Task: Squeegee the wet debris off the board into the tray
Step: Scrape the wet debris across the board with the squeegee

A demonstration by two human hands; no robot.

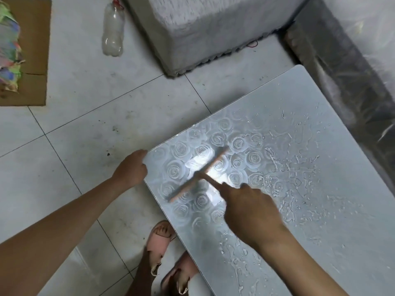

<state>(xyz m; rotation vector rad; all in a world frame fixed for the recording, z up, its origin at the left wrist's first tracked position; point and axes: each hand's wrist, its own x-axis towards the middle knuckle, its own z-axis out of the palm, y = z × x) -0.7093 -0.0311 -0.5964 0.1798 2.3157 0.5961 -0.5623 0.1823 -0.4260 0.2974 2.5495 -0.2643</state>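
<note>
Item: board (310, 124), pale glass-like sheet with a rose pattern, lying on tiled floor (85, 129), wet; water beads and streaks (288, 167) lie mostly on its right half.

Left hand (132, 167): arm stretched forward, fingers curled over the board's near-left corner, gripping the edge.

Right hand (250, 212): forearm reaching in from the lower right, fingers wrapped round the handle of the squeegee (192, 180), forefinger laid straight along it. The blade is pinkish, blurred, and set diagonally over the rose pattern near the left hand.

Tray (342, 71): dark, trough-like, running just beside the board's far-right edge.

Also present: clear plastic bottle (113, 28) lying on the floor, cardboard sheet (32, 50), grey block (203, 28), pink sandals (162, 231) at the board's near edge.
</note>
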